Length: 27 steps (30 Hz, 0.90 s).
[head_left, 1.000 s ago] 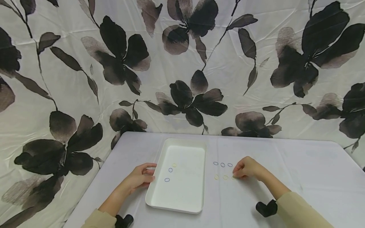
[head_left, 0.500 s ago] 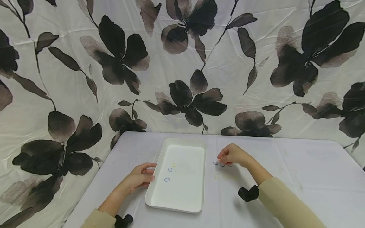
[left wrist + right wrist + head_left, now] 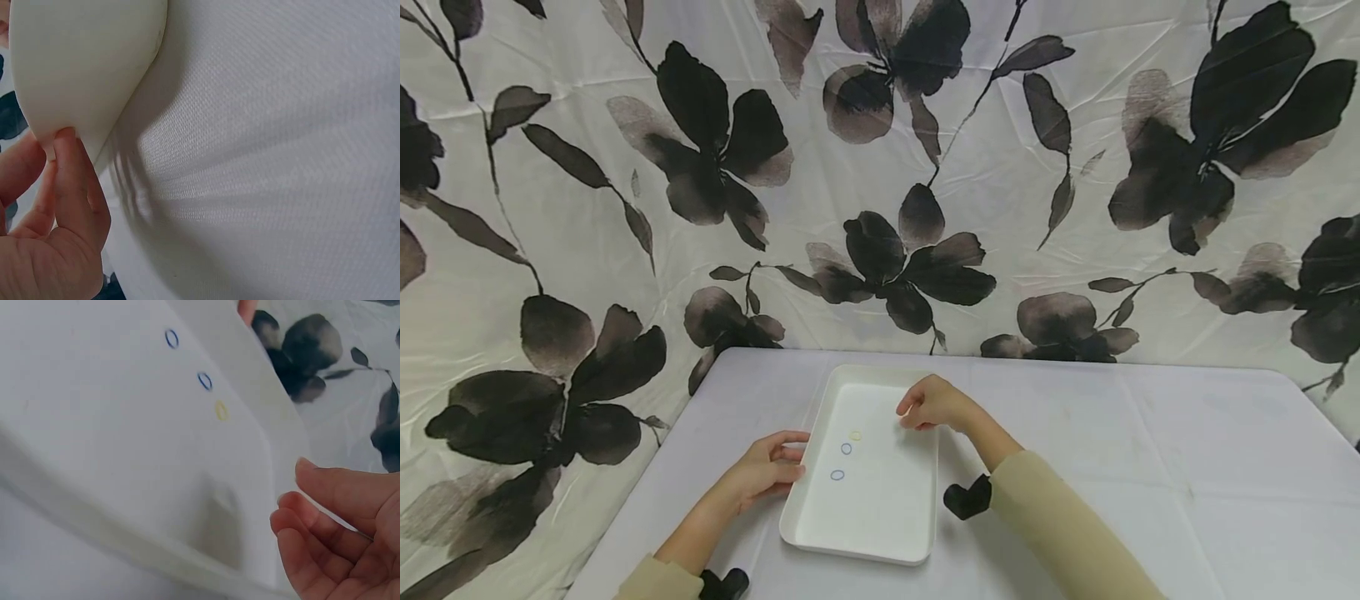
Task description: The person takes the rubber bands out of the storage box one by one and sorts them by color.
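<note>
A shallow white tray (image 3: 880, 533) lies on the table. My left hand (image 3: 765, 468) pinches its left rim between thumb and fingers, as the left wrist view shows with the tray wall (image 3: 94, 69). Inside the tray are a thin yellow ring (image 3: 855, 436), a blue ring (image 3: 846, 448) and another blue ring (image 3: 837, 475). Above the tray's far right part hovers my right hand (image 3: 934, 403), its fingers loosely bent. In the right wrist view the thumb (image 3: 340, 490) stands apart from the fingertips, and nothing shows between them.
A white cloth covers the table (image 3: 1150, 467), with a flower-patterned curtain (image 3: 1060, 208) behind it. The right sleeve (image 3: 1052, 517) reaches across the table right of the tray. A black wrist device (image 3: 967, 497) hangs under that forearm.
My right hand has moved left, from the blue and yellow rings on the table to over the tray. Those rings no longer show, with the arm across their place. The left hand stays put.
</note>
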Motion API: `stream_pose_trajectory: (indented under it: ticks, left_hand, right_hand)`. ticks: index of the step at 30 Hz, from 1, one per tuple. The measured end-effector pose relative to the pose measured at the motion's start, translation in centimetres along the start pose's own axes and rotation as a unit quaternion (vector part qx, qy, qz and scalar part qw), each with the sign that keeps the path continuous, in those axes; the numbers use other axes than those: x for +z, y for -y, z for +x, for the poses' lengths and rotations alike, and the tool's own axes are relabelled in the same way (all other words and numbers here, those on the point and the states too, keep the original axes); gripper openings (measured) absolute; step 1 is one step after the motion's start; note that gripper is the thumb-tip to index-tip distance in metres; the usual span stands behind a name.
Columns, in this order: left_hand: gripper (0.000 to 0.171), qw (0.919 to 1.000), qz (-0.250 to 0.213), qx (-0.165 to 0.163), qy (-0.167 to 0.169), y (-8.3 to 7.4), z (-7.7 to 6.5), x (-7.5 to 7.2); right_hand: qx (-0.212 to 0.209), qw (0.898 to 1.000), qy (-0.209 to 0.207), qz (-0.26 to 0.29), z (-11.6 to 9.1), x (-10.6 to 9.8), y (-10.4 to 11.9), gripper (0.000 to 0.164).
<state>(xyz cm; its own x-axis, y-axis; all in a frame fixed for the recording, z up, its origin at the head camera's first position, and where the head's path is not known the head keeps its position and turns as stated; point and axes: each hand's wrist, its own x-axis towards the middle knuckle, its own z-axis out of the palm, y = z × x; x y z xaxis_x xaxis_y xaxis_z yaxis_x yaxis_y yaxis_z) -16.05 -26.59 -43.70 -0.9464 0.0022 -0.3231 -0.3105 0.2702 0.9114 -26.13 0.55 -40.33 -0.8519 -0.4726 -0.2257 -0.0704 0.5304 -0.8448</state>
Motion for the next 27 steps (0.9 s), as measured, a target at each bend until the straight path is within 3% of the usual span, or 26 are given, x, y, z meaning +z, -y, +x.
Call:
stream_pose_trajectory:
  ticks: [7,14,23,27]
  left_hand:
    - [0.055,1.0,-0.001,0.003,0.008,0.0,-0.1,-0.1]
    - [0.056,0.9997,-0.004,0.01,0.02,-0.1,-0.2,-0.3]
    - [0.056,0.9995,-0.003,0.01,0.028,0.3,-0.1,-0.4]
    - [0.057,0.9995,-0.008,0.014,0.028,0.2,0.0,-0.5]
  right_hand:
    - [-0.008,1.0,-0.01,-0.013,1.6,3.9,0.5,0.011]
    - [-0.037,0.996,-0.075,-0.012,2.7,6.7,0.2,0.01]
    - [-0.068,0.98,-0.149,-0.111,2.8,9.3,0.0,0.009]
    - [-0.075,0.975,-0.159,-0.139,2.6,9.5,0.4,0.014]
